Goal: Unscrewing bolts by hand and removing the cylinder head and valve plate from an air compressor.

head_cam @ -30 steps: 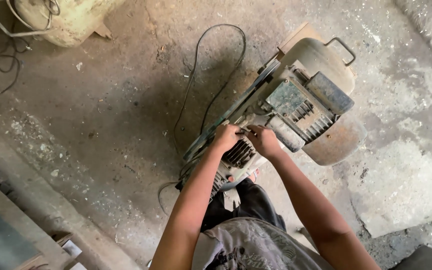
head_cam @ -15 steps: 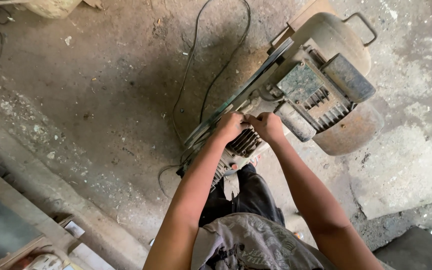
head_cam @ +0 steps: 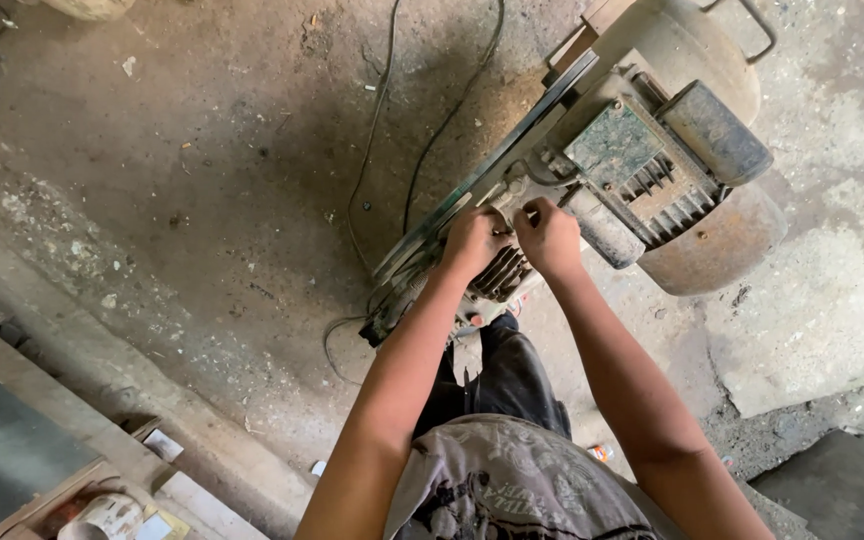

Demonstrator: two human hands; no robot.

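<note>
Both hands work at frame centre on a compressor pump head (head_cam: 500, 272) with cooling fins, mounted on a tank (head_cam: 722, 235) at upper right. Left hand (head_cam: 472, 240) and right hand (head_cam: 546, 235) are each curled, grip pressed together on small parts hidden by the fingers. A belt guard (head_cam: 482, 185) borders the left hand. Cables (head_cam: 382, 120) trail across the concrete floor (head_cam: 202, 200) above. Compared with earlier, the hands remain on the same spot.

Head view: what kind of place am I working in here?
Probably a rough workshop or repair yard. Both hands, left hand and right hand, are on a worn air compressor with a finned pump and tank; black cables trail over a stained, cracked concrete floor.
</note>
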